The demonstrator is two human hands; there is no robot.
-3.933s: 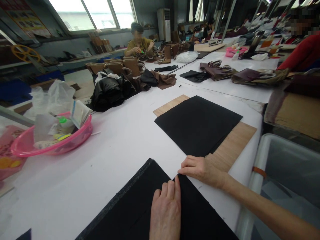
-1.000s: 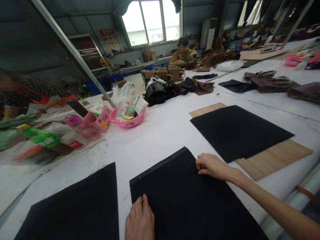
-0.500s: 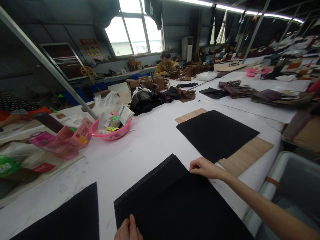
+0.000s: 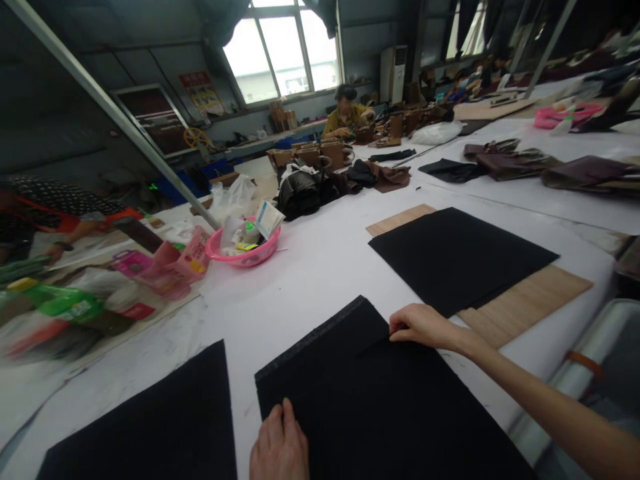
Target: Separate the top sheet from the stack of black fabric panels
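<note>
A: What's in hand?
B: A large, flat, black, fabric-like sheet (image 4: 385, 407), laid at the near side of the white surface (image 4: 320, 267). Its far edge is bordered by a grey-flecked strip (image 4: 313, 337).

A: Fingers?
B: Right hand (image 4: 423, 327): thumb and forefinger closed together, the sheet's right edge apparently pinched near the far corner. Left hand (image 4: 281, 443): laid over the left margin, fingers close together. Thumb is hidden, so whether anything is gripped there cannot be told.

A: Step?
B: Judged as edge handling: top ply lifted or squared up. A faint line is seen running inward from the pinch; whether ply edge or fold cannot be told.

A: Next move calls for?
B: Pinch to be confined to the ply wanted, left side to be pressed down so nothing underneath is dragged.

A: Around it?
B: Another flat black sheet (image 4: 150, 420) is placed just left, separated by a narrow white gap. A black sheet stack (image 4: 463, 260) is set beyond the right hand, on a pale wood board (image 4: 530, 303).
</note>
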